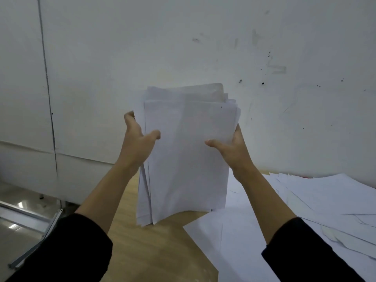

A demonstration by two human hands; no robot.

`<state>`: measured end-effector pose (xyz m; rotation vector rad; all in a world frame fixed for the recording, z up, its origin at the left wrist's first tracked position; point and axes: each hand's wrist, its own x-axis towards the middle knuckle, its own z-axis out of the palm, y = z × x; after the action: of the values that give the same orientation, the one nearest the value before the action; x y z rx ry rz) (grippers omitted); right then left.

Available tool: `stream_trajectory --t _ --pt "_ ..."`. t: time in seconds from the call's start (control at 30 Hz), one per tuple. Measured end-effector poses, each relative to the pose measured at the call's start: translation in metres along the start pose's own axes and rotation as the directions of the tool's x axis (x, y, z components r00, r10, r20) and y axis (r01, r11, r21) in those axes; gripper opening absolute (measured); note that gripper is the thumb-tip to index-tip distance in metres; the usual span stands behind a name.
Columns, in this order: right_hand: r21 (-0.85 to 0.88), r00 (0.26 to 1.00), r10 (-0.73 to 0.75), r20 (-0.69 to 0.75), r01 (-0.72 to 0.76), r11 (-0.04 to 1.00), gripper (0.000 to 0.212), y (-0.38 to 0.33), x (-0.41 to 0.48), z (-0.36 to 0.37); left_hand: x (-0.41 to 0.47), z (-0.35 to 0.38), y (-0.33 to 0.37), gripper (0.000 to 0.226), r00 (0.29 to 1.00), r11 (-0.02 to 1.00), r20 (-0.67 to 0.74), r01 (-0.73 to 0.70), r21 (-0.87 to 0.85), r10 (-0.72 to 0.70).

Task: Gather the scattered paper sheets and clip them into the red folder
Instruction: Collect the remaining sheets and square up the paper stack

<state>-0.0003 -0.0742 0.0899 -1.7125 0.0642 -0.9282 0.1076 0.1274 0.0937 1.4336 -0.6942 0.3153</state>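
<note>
White sheets, part-gathered. Stack [187, 151] is held upright in the air, clear of the desk [154, 251], which lies below it.

Hands:
- Left hand [138, 143] grips the stack's left edge, thumb on the front face, fingers wrapped behind.
- Right hand [230, 149] grips the stack's right edge the same way, thumb in front.
- Both arms in black sleeves pushed up the forearm.

Stack condition: not squared. Top edges step unevenly; lower left corner fans out into several separate edges.

Progress (judged):
- Done: a fair bundle is collected.
- Left: many loose sheets [315, 200] lie overlapping on the desk, below and right of the stack, one large sheet directly beneath it. These need picking up, then the lot needs tapping square.
- Folder: not identifiable. A thin reddish sliver shows right of the stack where the loose sheets meet the wall [183, 37]; cannot tell if that is it. Clipping not yet begun.

Writing and labels: none legible. Sheet faces look blank. Wall carries only scuffs and dark specks. No brand marks seen.
</note>
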Motion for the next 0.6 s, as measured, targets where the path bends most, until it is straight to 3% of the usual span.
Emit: stream_trajectory --t 0.1,0.2,0.33,0.47,0.6 --pt "-0.009 0.997 -0.02 0.069 0.02 1.0 0.072 -0.004 0.0 -0.001 0.009 0.0 0.015 0.048 0.993 0.996 0.112 -0.048 0.072 0.04" --pt "0.024 0.998 -0.056 0.038 0.055 0.998 0.079 -0.003 0.0 -0.002 0.012 -0.002 0.022 0.043 0.979 0.969 0.159 -0.158 0.191 0.129" --pt "0.13 1.0 0.016 -0.017 -0.014 0.991 0.075 -0.001 -0.002 -0.006 0.01 -0.008 0.024 0.042 0.965 0.971 0.219 -0.179 0.161 0.142" --pt "0.179 0.994 0.103 -0.043 -0.093 0.979 0.046 0.006 -0.007 -0.007 -0.008 -0.011 -0.002 0.039 0.984 0.992 0.122 -0.125 -0.015 0.126" --pt "0.127 0.992 0.098 -0.078 -0.088 0.988 0.011 0.016 -0.018 0.001 -0.041 0.002 -0.036 0.03 0.996 0.994 0.078 -0.055 0.091 0.048"
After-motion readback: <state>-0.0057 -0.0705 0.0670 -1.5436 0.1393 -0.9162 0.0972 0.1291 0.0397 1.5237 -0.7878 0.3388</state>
